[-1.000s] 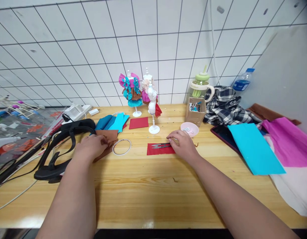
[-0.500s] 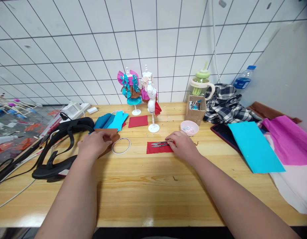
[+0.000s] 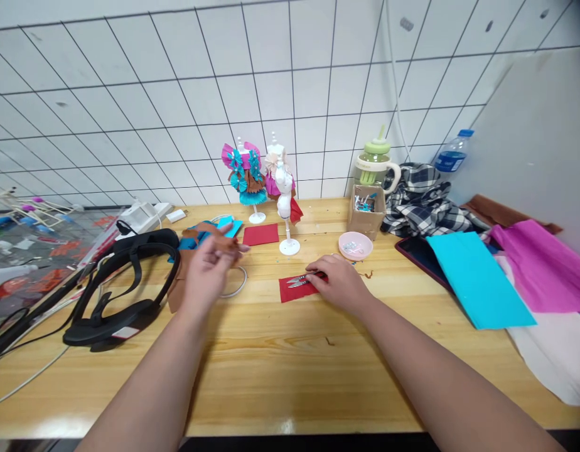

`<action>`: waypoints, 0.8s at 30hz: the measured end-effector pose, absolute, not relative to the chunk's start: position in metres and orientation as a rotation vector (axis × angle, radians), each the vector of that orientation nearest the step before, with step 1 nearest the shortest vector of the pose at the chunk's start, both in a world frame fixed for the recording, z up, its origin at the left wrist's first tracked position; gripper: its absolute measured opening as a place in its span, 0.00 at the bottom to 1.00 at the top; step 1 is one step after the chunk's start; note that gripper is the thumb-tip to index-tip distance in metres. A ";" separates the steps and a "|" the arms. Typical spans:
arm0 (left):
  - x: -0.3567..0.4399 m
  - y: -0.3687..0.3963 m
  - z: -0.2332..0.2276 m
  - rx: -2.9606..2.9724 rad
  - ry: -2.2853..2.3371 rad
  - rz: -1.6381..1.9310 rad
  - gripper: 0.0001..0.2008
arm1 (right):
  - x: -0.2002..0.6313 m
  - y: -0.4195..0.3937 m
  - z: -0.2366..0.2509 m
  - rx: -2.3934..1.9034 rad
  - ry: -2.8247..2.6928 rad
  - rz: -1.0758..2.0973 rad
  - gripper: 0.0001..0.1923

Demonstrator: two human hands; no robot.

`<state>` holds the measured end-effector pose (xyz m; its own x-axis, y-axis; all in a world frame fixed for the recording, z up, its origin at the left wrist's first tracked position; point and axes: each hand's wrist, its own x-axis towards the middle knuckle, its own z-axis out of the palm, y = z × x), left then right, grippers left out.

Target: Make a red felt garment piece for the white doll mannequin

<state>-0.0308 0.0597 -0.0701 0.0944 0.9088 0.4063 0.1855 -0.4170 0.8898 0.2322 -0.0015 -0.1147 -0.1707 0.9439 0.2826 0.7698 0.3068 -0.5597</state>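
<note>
My left hand point(image 3: 208, 267) is raised over the left of the table, fingers closed on a strip of brown crepe paper or cloth point(image 3: 226, 243); it is a little blurred. Under and beside that hand lie a larger brown sheet point(image 3: 176, 295) and a white ring point(image 3: 240, 285), both partly covered. My right hand point(image 3: 339, 281) has its fingers closed around the handle end of thread snips point(image 3: 297, 281). Their blades point left over a small red piece point(image 3: 289, 290) lying flat on the table.
Behind my hands stand a bare white mini mannequin point(image 3: 284, 194) and dressed ones point(image 3: 247, 172). To their right are a pink dish point(image 3: 355, 247), a cardboard box point(image 3: 365, 220) and a jug point(image 3: 377, 164). A black headset point(image 3: 123, 295) lies left, a turquoise sheet point(image 3: 481, 279) right.
My left hand has lifted and moved right, bringing up a brown strip from the pile. My right hand stays at the snips, which have turned slightly with the red piece. The view has shifted a little.
</note>
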 end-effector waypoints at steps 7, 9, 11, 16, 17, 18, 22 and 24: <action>0.003 0.011 -0.074 2.310 0.741 0.370 0.13 | 0.217 -0.013 -0.102 -0.931 -1.606 1.459 0.35; 0.006 0.006 -0.074 2.296 0.746 0.320 0.19 | 0.215 -0.015 -0.101 -0.854 -1.578 1.533 0.34; 0.008 0.003 -0.074 2.294 0.757 0.316 0.22 | 0.213 -0.015 -0.102 -0.804 -1.564 1.627 0.30; 0.013 0.001 -0.068 2.277 0.677 0.225 0.17 | 0.210 -0.014 -0.107 -0.937 -1.506 1.626 0.21; 0.014 0.000 -0.067 2.267 0.668 0.218 0.16 | 0.210 -0.014 -0.107 -0.948 -1.503 1.634 0.21; 0.014 0.000 -0.066 2.258 0.666 0.218 0.16 | 0.209 -0.014 -0.107 -0.943 -1.496 1.659 0.21; 0.014 0.000 -0.067 2.260 0.668 0.181 0.16 | 0.207 -0.017 -0.102 -0.857 -1.400 1.777 0.25; 0.013 0.000 -0.069 2.270 0.687 0.139 0.15 | 0.206 -0.019 -0.099 -0.846 -1.345 1.798 0.22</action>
